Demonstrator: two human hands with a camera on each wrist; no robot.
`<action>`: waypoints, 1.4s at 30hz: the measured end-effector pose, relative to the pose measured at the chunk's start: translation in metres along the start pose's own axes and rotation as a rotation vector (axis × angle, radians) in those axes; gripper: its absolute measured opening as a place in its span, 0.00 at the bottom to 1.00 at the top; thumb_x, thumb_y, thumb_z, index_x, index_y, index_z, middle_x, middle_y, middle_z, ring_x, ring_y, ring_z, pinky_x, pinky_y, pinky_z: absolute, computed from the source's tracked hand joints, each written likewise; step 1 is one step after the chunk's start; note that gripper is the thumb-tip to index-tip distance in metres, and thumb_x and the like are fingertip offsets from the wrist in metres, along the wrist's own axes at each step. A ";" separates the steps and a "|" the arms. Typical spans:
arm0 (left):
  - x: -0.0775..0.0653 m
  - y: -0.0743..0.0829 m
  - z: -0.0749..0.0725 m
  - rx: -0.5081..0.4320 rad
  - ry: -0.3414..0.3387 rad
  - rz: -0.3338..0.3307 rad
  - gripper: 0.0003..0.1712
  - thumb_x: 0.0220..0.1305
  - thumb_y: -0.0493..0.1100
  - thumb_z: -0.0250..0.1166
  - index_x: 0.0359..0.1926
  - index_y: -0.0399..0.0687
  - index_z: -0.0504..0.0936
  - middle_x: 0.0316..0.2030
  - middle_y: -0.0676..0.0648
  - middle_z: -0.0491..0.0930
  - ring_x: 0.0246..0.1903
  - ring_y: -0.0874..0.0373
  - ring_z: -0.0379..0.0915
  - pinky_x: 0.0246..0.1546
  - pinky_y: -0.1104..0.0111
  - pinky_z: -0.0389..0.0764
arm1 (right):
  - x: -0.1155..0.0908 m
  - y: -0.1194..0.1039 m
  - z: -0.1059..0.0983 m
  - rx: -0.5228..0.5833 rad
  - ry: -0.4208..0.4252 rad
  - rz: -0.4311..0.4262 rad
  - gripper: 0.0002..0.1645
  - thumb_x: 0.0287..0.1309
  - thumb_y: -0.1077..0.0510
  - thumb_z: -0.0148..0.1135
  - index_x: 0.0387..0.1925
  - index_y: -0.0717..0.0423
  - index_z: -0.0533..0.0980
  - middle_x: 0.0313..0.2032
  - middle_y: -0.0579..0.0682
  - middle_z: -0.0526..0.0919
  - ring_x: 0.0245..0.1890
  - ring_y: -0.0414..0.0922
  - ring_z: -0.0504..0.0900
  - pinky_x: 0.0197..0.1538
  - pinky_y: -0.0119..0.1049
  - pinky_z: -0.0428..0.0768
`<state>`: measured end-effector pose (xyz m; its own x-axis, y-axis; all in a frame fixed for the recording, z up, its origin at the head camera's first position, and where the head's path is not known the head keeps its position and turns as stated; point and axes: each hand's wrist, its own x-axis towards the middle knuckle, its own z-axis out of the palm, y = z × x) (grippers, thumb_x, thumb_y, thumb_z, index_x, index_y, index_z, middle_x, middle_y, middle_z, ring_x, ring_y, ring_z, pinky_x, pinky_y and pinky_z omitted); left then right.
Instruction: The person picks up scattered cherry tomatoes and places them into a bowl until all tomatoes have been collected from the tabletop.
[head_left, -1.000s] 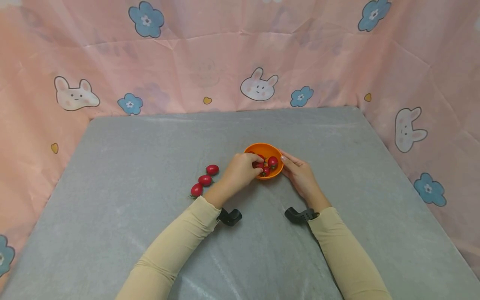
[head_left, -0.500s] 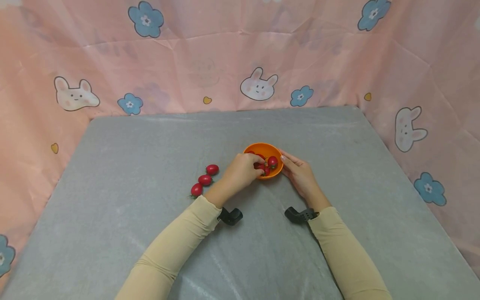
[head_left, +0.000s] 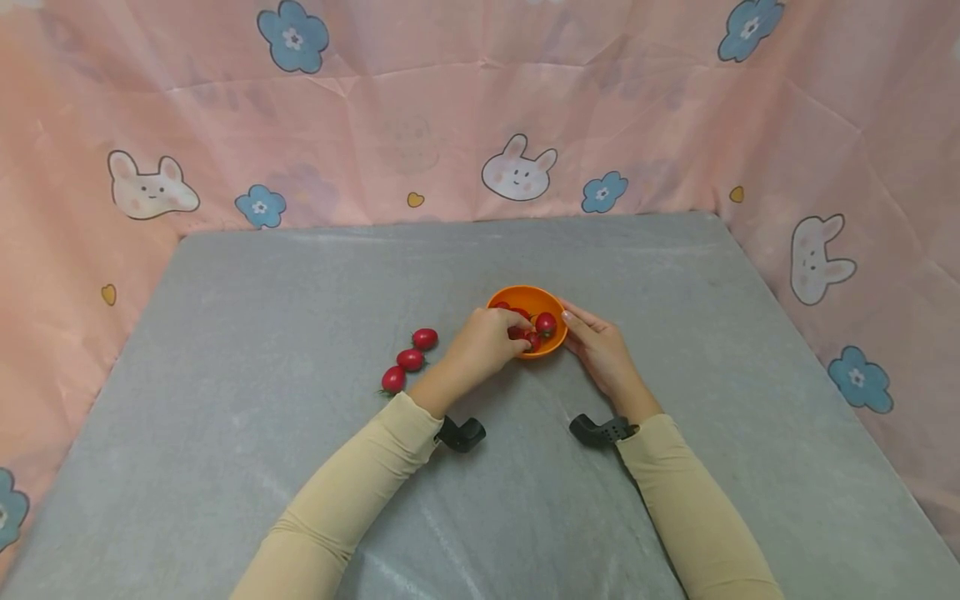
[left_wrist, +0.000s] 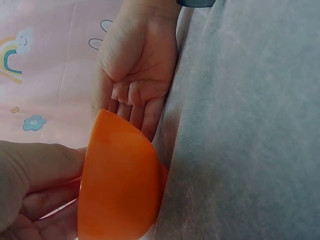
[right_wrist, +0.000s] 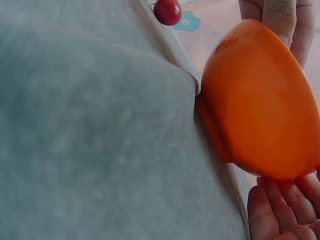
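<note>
An orange bowl (head_left: 525, 296) holding several red cherry tomatoes (head_left: 546, 324) stands on the table. My left hand (head_left: 482, 343) reaches over its near left rim, thumb and fingers around a cherry tomato inside. In the left wrist view, the bowl's wall (left_wrist: 120, 180) hides the fingertips of the left hand (left_wrist: 37, 185). With the thumb at the rim and the fingers against the outer wall, my right hand (head_left: 603, 354) holds the bowl from the right. Left of the left hand, three cherry tomatoes (head_left: 410, 360) lie in a slanting row, their green stems showing.
A grey cloth covers the table (head_left: 262, 375). Behind and along both sides hangs a pink curtain (head_left: 375, 108) printed with rabbits and flowers. Each wrist wears a black camera mount, such as the left wrist mount (head_left: 462, 434).
Inside the bowl, the left fingers and the tomatoes beneath them have shifted slightly. The right hand, the bowl and the row of three tomatoes have stayed put.
</note>
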<state>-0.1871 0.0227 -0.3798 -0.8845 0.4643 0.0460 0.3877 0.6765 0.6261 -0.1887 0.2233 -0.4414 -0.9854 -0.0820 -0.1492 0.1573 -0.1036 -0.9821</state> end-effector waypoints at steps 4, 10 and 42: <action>-0.003 0.000 -0.002 -0.049 0.005 0.000 0.12 0.61 0.40 0.71 0.45 0.42 0.89 0.41 0.47 0.89 0.37 0.55 0.78 0.38 0.72 0.80 | 0.000 0.000 0.000 -0.008 0.003 0.005 0.31 0.75 0.53 0.49 0.72 0.65 0.61 0.73 0.59 0.62 0.60 0.32 0.76 0.59 0.26 0.77; -0.015 -0.004 -0.012 -0.166 0.037 -0.063 0.15 0.62 0.40 0.70 0.50 0.42 0.87 0.47 0.44 0.87 0.40 0.52 0.78 0.38 0.71 0.81 | 0.000 -0.002 0.002 -0.013 0.010 0.022 0.31 0.75 0.52 0.49 0.72 0.64 0.62 0.73 0.58 0.63 0.64 0.35 0.74 0.60 0.28 0.77; -0.045 -0.079 -0.059 -0.346 0.170 -0.350 0.22 0.61 0.42 0.70 0.56 0.40 0.83 0.55 0.39 0.83 0.58 0.46 0.78 0.60 0.55 0.77 | 0.001 -0.002 0.000 0.007 0.015 0.037 0.32 0.75 0.52 0.50 0.72 0.64 0.61 0.74 0.57 0.62 0.64 0.35 0.74 0.60 0.27 0.77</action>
<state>-0.1930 -0.0858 -0.3851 -0.9866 0.1255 -0.1041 -0.0215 0.5325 0.8461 -0.1896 0.2238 -0.4401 -0.9798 -0.0708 -0.1870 0.1939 -0.1081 -0.9751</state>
